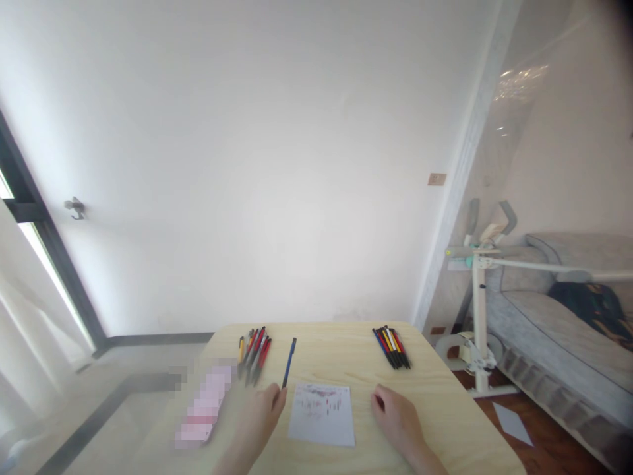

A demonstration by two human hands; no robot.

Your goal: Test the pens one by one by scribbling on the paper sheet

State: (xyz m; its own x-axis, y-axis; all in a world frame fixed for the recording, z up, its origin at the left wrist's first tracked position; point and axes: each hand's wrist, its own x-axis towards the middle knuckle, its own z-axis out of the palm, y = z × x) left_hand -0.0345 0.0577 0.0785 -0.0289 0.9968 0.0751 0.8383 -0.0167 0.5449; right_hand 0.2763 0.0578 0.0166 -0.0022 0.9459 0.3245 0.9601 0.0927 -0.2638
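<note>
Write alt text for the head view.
The left hand holds a blue pen beside a scribbled sheet of paper on a wooden table; the right hand rests right of it. Pen bundles lie behind.

A pixelated pink patch (pixel 202 404) hides something on the table, and the paper's scribbles (pixel 321 401) are too small to read.

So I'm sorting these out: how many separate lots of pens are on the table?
3. A bunch lies at the far left, a second bunch at the far right, and a single blue pen is in the left hand. Pens within each bunch overlap, so exact numbers are unclear.
</note>
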